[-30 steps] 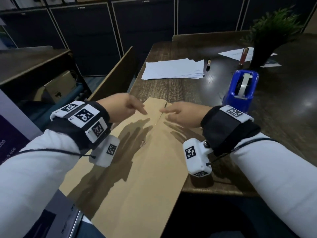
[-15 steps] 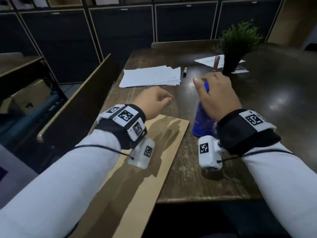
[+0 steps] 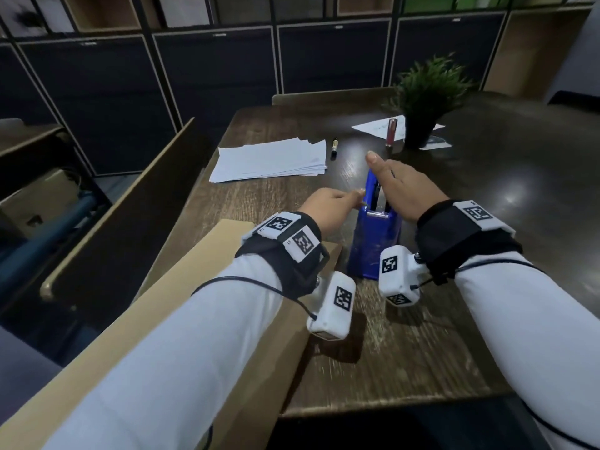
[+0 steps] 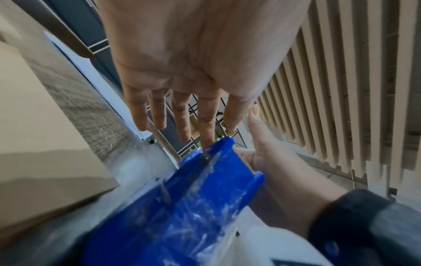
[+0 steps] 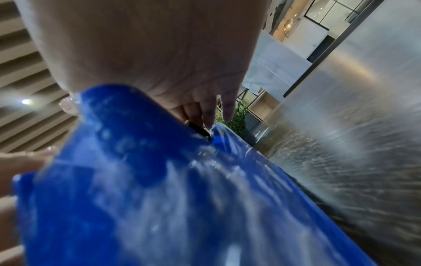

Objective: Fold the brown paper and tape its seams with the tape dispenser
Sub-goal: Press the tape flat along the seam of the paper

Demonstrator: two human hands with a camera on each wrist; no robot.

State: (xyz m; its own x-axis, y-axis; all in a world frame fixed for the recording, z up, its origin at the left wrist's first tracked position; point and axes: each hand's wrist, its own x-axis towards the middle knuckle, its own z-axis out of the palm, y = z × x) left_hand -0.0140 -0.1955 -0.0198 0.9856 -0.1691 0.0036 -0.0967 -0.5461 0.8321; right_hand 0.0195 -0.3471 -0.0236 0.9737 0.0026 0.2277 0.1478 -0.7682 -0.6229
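The folded brown paper (image 3: 181, 319) lies at the table's near left corner, partly under my left forearm; its edge shows in the left wrist view (image 4: 34, 126). The blue tape dispenser (image 3: 373, 245) stands just right of it. My right hand (image 3: 399, 190) lies over the dispenser's top and holds it, thumb along one side, fingers down the other (image 5: 159, 63). With straight fingers my left hand (image 3: 354, 198) reaches the dispenser's (image 4: 177, 207) left upper edge and touches it (image 4: 182, 126).
A stack of white sheets (image 3: 269, 160), a marker (image 3: 334, 147), a red tube (image 3: 391, 131) and a potted plant (image 3: 422, 105) sit farther back on the dark wooden table (image 3: 503, 254). A wooden chair back (image 3: 130, 206) stands left of the table.
Both hands left the paper. My right hand took the dispenser and brought it nearer the paper; my left hand moved right to touch it. The head view rose.
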